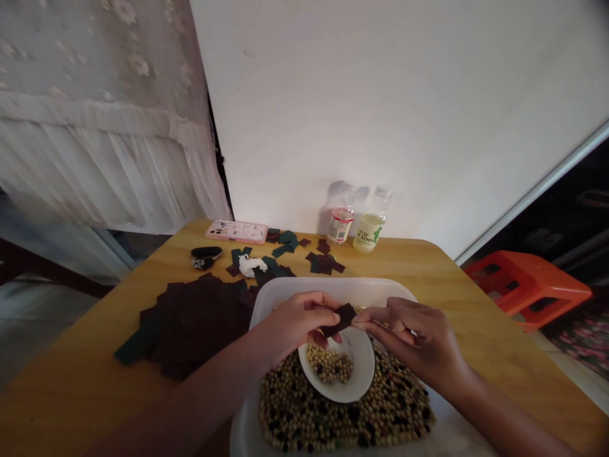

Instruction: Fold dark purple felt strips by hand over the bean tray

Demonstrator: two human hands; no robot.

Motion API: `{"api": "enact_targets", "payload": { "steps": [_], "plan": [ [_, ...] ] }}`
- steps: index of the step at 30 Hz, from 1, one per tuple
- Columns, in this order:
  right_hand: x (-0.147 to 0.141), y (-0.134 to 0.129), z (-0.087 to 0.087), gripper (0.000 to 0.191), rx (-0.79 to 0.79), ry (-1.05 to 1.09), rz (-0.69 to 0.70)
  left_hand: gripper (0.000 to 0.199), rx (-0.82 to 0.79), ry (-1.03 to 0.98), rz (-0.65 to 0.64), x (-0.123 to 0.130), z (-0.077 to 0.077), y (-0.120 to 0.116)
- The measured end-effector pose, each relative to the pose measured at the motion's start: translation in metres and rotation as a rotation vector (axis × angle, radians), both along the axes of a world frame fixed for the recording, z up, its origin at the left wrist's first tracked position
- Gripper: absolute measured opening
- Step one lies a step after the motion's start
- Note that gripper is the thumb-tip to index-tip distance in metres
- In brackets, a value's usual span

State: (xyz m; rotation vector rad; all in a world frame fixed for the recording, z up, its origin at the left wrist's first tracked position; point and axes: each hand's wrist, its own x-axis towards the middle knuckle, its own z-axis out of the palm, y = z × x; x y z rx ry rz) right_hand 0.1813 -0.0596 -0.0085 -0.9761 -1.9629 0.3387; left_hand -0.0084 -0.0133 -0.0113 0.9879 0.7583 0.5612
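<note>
Dark square [340,319] is located between both hands, directly above the white bowl [365,374]. Left hand [299,320] holds the square's left end in a narrow grip. Right hand [409,336] holds the opposite end in a narrow grip at the fingertips. The bowl rests at a tilt on mixed beans [342,412], inside a white plastic tub [333,291], and contains a smaller heap of pale beans [329,364]. The left hand overhangs the bowl's rim, leaving little open room between the hand and the bowl. The tub's far rim lies just beyond both hands, and its near edge runs out of view at the bottom of the frame. Left of the tub, a stack of dark squares [195,324] lies on the wooden counter [428,273], close to the tub wall. Further squares [323,260] are scattered toward the far edge, around a white tissue [252,265]. A phone in a pink case [236,231] and a small black object [205,257] lie near the far left edge. Two plastic bottles [354,219] stand at the far edge against the white wall [380,95]. Open counter remains to the right of the tub. An orange stool [528,289] stands beyond the counter's right edge.
</note>
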Motion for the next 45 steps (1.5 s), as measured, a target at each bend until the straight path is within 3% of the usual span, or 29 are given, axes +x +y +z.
{"api": "enact_targets", "payload": {
  "steps": [6,11,17,27,32,37,41,45],
  "plan": [
    [0.0000,-0.0001,0.0008,0.043,0.015,0.014,0.016,0.019,0.009,0.031,-0.003,0.0004,-0.0023,0.0010],
    [0.0003,-0.0008,-0.0005,0.040,-0.004,-0.011,0.026,0.024,-0.038,-0.033,0.065,0.0014,-0.0019,0.0018],
    [-0.0018,-0.0016,0.0025,0.005,0.093,-0.155,-0.002,0.017,-0.064,-0.070,-0.003,0.0005,-0.0029,0.0002],
    [-0.0033,-0.0018,0.0040,0.012,0.139,-0.167,-0.021,0.017,-0.157,-0.064,0.022,0.0025,-0.0010,-0.0025],
    [-0.0028,-0.0030,0.0035,0.033,0.091,-0.070,-0.023,0.017,-0.139,-0.078,0.044,0.0018,-0.0004,-0.0027],
    [-0.0025,-0.0025,0.0027,0.021,0.117,-0.139,-0.002,0.017,-0.130,-0.073,0.040,0.0022,0.0004,-0.0023],
    [-0.0020,-0.0013,0.0015,0.035,0.085,-0.056,0.006,0.016,-0.114,-0.081,0.057,0.0027,0.0016,-0.0026],
    [-0.0038,-0.0008,0.0023,0.021,0.139,-0.167,0.027,0.019,-0.116,-0.050,0.032,0.0033,0.0029,-0.0037]
  ]
}}
